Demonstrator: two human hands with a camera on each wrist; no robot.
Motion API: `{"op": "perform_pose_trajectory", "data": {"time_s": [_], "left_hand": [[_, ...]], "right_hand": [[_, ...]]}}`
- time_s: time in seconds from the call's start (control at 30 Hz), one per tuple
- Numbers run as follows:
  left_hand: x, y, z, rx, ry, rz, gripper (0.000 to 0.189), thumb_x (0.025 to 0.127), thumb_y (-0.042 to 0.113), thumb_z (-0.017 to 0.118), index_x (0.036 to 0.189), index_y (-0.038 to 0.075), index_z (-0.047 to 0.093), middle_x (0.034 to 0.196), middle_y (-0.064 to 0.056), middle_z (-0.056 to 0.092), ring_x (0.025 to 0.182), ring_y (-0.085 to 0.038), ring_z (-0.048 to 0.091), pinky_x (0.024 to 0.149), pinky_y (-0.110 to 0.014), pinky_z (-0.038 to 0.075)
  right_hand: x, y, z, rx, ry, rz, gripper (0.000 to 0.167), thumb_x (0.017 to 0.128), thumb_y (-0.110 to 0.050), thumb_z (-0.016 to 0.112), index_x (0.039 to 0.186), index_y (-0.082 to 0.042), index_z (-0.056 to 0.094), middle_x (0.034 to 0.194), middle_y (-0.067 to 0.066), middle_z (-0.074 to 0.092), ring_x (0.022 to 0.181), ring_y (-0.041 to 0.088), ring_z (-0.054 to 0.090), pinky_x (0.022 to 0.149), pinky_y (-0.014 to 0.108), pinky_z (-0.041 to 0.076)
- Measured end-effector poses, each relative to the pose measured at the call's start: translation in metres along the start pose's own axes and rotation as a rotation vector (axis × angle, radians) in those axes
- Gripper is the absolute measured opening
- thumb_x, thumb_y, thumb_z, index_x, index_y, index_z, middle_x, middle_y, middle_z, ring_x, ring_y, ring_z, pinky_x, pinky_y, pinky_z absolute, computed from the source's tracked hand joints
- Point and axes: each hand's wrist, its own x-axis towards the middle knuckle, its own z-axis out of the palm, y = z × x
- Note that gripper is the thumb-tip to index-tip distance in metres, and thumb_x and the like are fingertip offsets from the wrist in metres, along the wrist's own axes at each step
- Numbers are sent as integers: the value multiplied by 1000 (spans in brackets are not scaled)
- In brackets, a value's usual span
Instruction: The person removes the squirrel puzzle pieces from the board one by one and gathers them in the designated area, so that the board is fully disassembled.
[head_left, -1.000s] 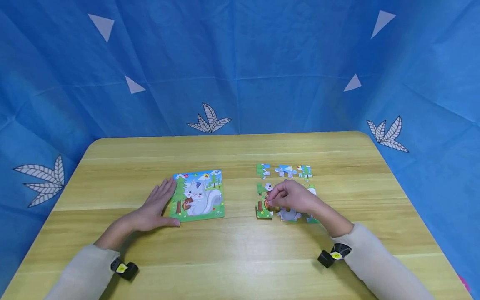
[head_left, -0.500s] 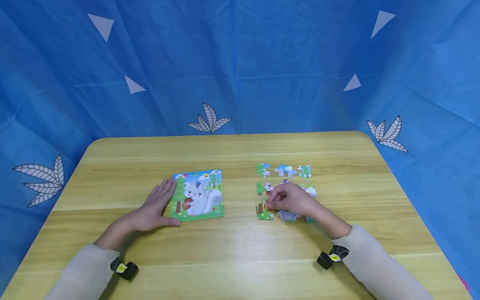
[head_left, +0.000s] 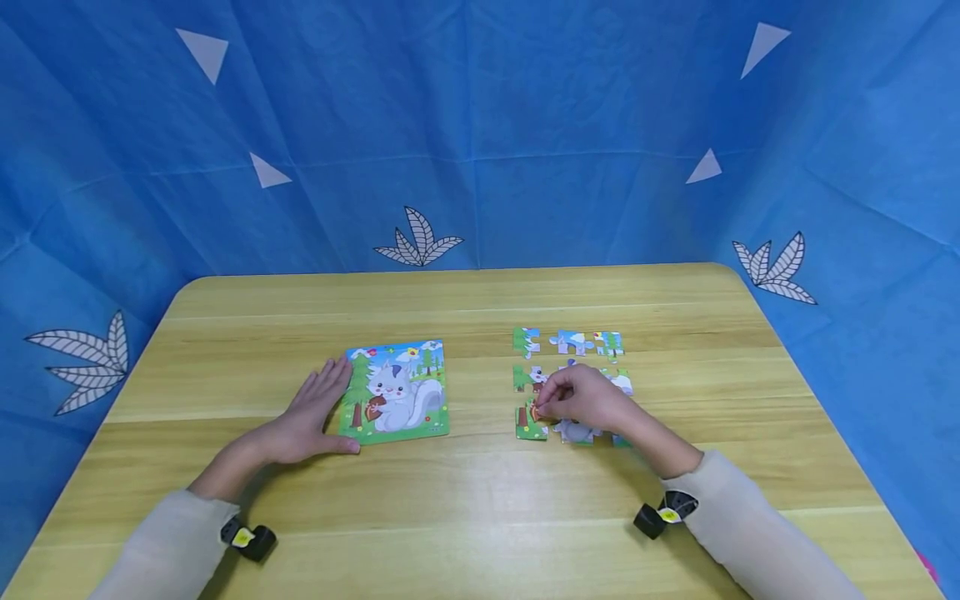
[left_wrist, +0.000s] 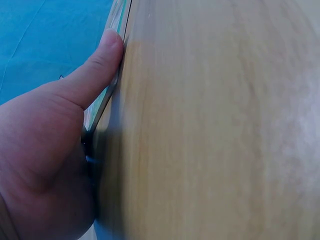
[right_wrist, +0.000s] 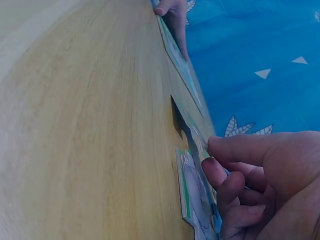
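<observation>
My right hand (head_left: 588,396) pinches a corner puzzle piece (head_left: 531,422) showing a tree stump and grass, at the lower left of the loose pieces. In the right wrist view that jigsaw piece (right_wrist: 186,116) tilts up from the table between thumb and finger. My left hand (head_left: 311,417) lies with straight fingers along the left side of a square squirrel picture board (head_left: 405,396), thumb by its near corner. Just right of the pinched piece, a grey puzzle piece (head_left: 576,431) lies partly under my right hand.
Several spaced puzzle pieces lie in rows, among them a top-middle piece (head_left: 573,342) and a top-left piece (head_left: 526,340). The wooden table (head_left: 450,517) ends at a blue cloth backdrop (head_left: 480,125).
My right hand has shifted slightly toward the near edge of the table, and the pinched puzzle piece has moved a little to the right. My left hand and the picture board stay still.
</observation>
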Motion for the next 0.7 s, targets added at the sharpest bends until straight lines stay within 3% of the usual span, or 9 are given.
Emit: {"op": "perform_pose_trajectory", "data": {"time_s": [0.2,0.47,0.7], "left_hand": [[0,-1,1,1,7,8,120,86,45,80,159,-9,3,167,-28,-6,152,-46,-11,121,-56,-9],[0,-4,5,23,41,28,122,84,48,81,160,-7,4,168,-26,-6,153,-44,-10,122,-44,-13],[2,-4,1,44,2,-3,122,84,51,80,161,-5,3,168,-23,-7,154,-43,-11,122,-53,-9]], "right_hand": [[0,1,0,7,0,-10,5,93,-7,73,89,-5,73,86,1,72,68,16,62,54,24,45],[-3,1,-8,-29,52,-73,7,93,-4,70,97,-7,75,93,1,72,65,15,54,57,24,44],[-5,0,-29,-78,145,-103,8,96,-9,70,101,-6,76,89,1,69,73,19,57,64,28,48]]}}
